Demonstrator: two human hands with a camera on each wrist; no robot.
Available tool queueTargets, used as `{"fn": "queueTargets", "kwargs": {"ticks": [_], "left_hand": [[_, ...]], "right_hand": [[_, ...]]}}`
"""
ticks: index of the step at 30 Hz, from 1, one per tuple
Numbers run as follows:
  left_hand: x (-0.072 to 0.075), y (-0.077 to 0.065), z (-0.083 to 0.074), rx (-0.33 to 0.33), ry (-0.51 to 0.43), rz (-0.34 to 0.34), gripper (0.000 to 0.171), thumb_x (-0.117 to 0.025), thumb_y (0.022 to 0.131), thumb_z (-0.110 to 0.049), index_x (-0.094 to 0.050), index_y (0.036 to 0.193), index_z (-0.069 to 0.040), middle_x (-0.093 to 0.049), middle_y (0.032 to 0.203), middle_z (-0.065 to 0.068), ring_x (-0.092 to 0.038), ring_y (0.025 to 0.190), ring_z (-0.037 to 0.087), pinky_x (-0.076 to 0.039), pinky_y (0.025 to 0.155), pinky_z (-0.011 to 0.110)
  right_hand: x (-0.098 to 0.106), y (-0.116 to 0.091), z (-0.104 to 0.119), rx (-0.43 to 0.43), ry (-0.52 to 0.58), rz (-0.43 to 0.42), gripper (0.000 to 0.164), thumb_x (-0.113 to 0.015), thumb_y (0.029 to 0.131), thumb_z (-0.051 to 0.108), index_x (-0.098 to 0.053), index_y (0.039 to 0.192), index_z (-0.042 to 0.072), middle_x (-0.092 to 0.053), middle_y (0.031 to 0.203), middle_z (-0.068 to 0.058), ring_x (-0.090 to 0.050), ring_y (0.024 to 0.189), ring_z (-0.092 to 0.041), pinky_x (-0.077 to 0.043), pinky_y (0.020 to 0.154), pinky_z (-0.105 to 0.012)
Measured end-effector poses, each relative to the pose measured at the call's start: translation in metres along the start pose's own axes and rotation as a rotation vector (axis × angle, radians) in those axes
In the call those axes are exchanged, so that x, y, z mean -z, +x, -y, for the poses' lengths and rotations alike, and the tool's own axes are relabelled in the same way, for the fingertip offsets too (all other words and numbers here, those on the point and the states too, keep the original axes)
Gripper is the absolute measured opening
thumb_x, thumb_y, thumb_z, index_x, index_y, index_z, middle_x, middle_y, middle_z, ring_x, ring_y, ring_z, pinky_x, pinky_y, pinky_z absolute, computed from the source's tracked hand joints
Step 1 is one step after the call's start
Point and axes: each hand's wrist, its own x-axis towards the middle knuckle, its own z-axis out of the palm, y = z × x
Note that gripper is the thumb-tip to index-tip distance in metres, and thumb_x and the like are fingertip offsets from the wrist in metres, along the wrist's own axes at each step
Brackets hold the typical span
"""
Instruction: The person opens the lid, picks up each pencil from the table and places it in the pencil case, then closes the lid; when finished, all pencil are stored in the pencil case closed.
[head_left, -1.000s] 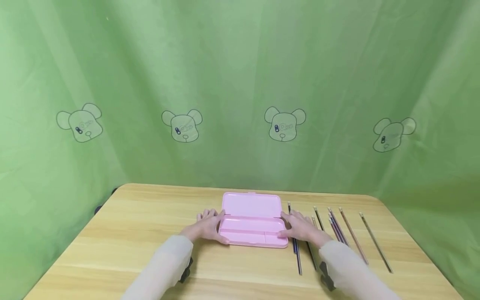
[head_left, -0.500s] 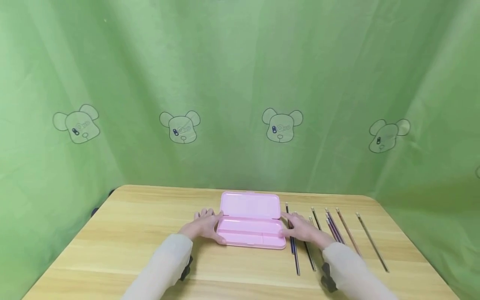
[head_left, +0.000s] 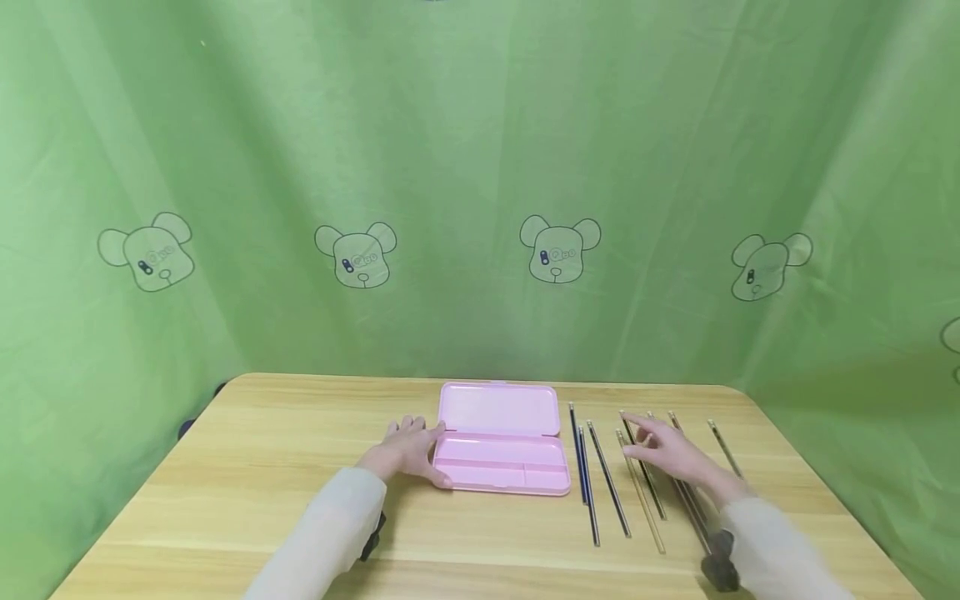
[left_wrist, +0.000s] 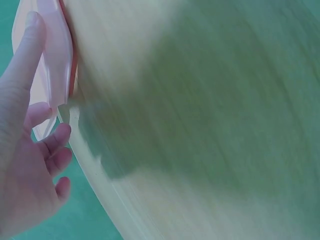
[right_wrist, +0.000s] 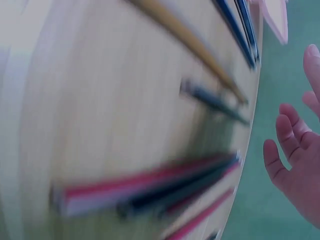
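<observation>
A pink pencil case (head_left: pixel 501 451) lies on the table with its lid (head_left: pixel 498 409) folded back; no contents are visible in its compartments. My left hand (head_left: pixel 408 450) rests at the case's left end. Its thumb (left_wrist: pixel 29 47) is extended along the case, and its other fingers are loosely bent. My right hand (head_left: pixel 666 450) hovers over the pencils to the right, fingers apart and holding nothing. Beneath it lie a yellowish pencil (head_left: pixel 641 496) and a dark pencil (head_left: pixel 649 487). The right hand and forearm partly cover several further pencils.
Between case and right hand lie several dark pencils (head_left: pixel 609 479) on the wooden table (head_left: pixel 285 467). Another pencil (head_left: pixel 723 448) lies at far right, partly behind the right arm. A green curtain (head_left: pixel 450 167) with bear-like drawings hangs behind the table's far edge.
My right hand has left the case's right end and moved right, above the pencils, uncovering pencils beside the case. The left hand stays at the case.
</observation>
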Motion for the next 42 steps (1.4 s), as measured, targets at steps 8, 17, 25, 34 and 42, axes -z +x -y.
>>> {"fn": "queueTargets", "kwargs": {"ticks": [8,17,25,34,42], "left_hand": [[0.000,0.001,-0.002,0.005,0.027,0.025,0.102,-0.075,0.061,-0.058,-0.034,0.141,-0.009,-0.049,0.131,0.019,-0.046,0.120,0.033,-0.041,0.096,0.047],[-0.001,0.002,0.001,-0.005,-0.104,0.067,0.104,-0.077,0.063,-0.050,-0.027,0.143,-0.005,-0.047,0.132,0.021,-0.046,0.121,0.032,-0.040,0.098,0.043],[-0.003,0.002,0.003,-0.013,-0.201,0.099,0.105,-0.078,0.065,-0.044,-0.022,0.144,-0.003,-0.041,0.137,0.024,-0.040,0.125,0.034,-0.034,0.104,0.044],[0.000,0.002,0.001,0.007,-0.180,0.103,0.106,-0.079,0.064,-0.046,-0.023,0.144,-0.004,-0.042,0.136,0.023,-0.041,0.125,0.034,-0.035,0.103,0.044],[0.000,0.002,-0.001,0.025,-0.179,0.105,0.106,-0.080,0.063,-0.045,-0.024,0.144,-0.006,-0.043,0.134,0.024,-0.042,0.124,0.035,-0.036,0.102,0.046]], "right_hand": [[0.029,-0.027,-0.031,-0.075,-0.007,-0.099,0.059,-0.062,0.085,0.015,-0.036,0.131,-0.013,-0.051,0.082,-0.010,-0.048,0.062,-0.010,-0.044,0.051,-0.022],[0.051,-0.056,-0.061,-0.189,-0.108,-0.129,0.062,-0.060,0.088,0.023,-0.035,0.131,-0.012,-0.054,0.089,-0.013,-0.050,0.077,-0.014,-0.045,0.063,-0.028],[0.064,-0.079,-0.079,-0.280,-0.147,-0.085,0.065,-0.054,0.092,0.029,-0.028,0.132,-0.015,-0.055,0.096,-0.025,-0.055,0.084,-0.032,-0.049,0.067,-0.048],[0.065,-0.083,-0.083,-0.332,-0.084,0.045,0.074,-0.057,0.089,0.025,-0.017,0.131,-0.021,-0.049,0.105,-0.043,-0.053,0.094,-0.049,-0.046,0.077,-0.058],[0.060,-0.079,-0.085,-0.315,-0.084,0.033,0.068,-0.065,0.079,0.005,-0.023,0.123,-0.025,-0.057,0.089,-0.034,-0.058,0.083,-0.042,-0.048,0.076,-0.056]]}}
